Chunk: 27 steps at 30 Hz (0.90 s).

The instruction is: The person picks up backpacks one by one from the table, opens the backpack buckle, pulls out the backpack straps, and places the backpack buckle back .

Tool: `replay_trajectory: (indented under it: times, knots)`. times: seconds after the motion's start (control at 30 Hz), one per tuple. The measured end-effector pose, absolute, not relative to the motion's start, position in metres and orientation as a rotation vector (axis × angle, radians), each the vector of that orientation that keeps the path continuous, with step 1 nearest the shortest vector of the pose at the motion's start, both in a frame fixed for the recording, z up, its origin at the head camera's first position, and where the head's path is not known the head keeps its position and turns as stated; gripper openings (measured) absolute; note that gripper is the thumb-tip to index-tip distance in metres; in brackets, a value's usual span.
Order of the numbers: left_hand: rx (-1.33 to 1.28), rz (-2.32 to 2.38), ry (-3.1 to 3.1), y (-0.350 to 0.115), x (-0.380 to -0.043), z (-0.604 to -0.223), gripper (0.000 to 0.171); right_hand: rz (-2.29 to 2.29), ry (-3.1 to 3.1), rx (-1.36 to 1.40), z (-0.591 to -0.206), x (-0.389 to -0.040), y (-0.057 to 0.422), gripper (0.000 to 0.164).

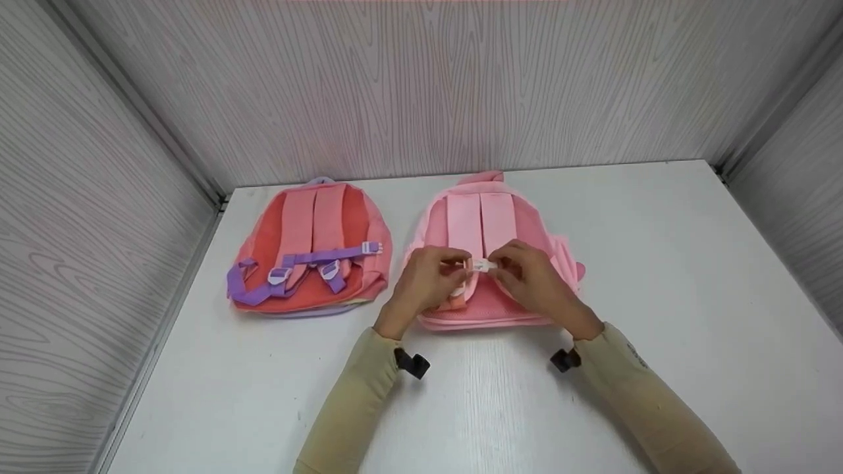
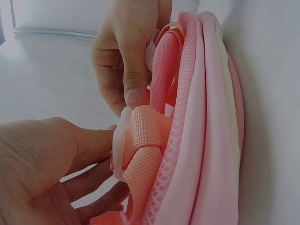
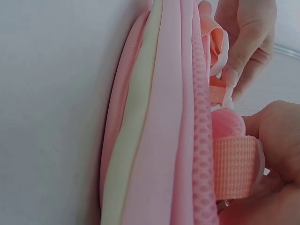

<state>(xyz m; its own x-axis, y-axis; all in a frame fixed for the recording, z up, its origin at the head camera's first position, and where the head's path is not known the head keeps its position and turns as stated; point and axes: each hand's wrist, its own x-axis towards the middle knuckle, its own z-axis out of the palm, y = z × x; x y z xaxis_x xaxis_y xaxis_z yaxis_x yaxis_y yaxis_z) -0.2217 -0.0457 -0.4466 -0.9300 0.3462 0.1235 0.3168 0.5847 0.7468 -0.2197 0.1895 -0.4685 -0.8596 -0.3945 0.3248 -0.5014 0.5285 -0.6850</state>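
A pink backpack (image 1: 507, 315) lies with its shoulder straps (image 1: 498, 217) facing up. Above its back panel, a small white plastic buckle (image 1: 483, 264) sits between my two hands. My left hand (image 1: 427, 280) pinches the buckle's left end, where orange webbing (image 2: 149, 129) runs through it. The right hand (image 1: 537, 280) pinches the other end between thumb and fingers. Whether the two buckle halves are fully joined I cannot tell, since fingertips cover parts of them. In the right wrist view, another orange strap (image 3: 236, 166) loops near the right hand.
To the left lies a second backpack (image 1: 359, 217), coral and pink, its purple straps (image 1: 336, 254) and white clips on top. Both bags rest on a white table (image 1: 658, 263). Wood-grain panels (image 1: 448, 85) stand behind and at both sides.
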Motion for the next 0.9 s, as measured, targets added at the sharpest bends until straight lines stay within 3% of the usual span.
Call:
replay_trajectory:
  times: [0.9]
  knots:
    - [0.487, 1.262, 2.733, -0.0475, -0.2221, -0.444, 0.029, 1.19, -2.723, 0.773, -0.473, -0.2183, 0.1877, 0.021]
